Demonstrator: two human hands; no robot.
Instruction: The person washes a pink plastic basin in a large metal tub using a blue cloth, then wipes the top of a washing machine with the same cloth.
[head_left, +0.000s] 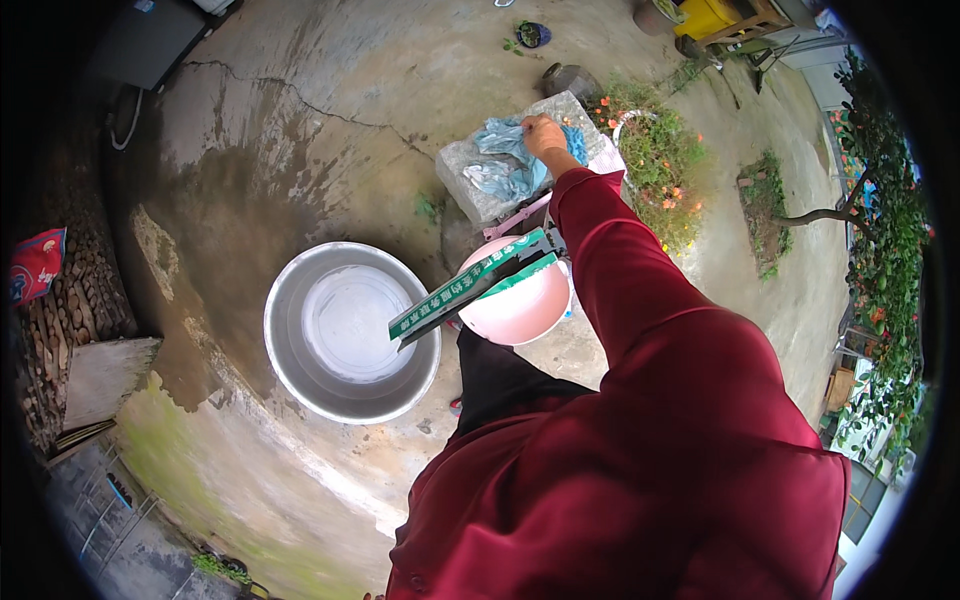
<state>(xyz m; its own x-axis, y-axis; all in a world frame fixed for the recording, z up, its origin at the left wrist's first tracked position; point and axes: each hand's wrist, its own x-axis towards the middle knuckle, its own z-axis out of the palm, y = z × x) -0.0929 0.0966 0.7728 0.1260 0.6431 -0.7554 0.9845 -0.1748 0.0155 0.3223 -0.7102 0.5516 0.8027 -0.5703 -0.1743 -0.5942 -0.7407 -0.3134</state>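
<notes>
My right hand (544, 135), at the end of a dark red sleeve, has its fingers closed on a crumpled light blue cloth (504, 141) on a rough stone block (466, 180). Darker blue textured fabric (575, 142) lies just beside the hand. Of my left hand, at most some fingertips show at the bottom edge; its state cannot be made out. Before me on the ground stands a large round metal basin (289, 330), with a pink basin (525, 315) to its right. A long green board (450, 296) bearing white writing reaches across the pink basin to over the metal basin's rim.
Orange-flowered plants (660, 165) grow beside the stone block, near a dark round jar (571, 81). Stacked firewood (75, 300) and a pale slab (109, 379) are at the left. A grey appliance (146, 45) stands at the upper left. The concrete ground is partly wet.
</notes>
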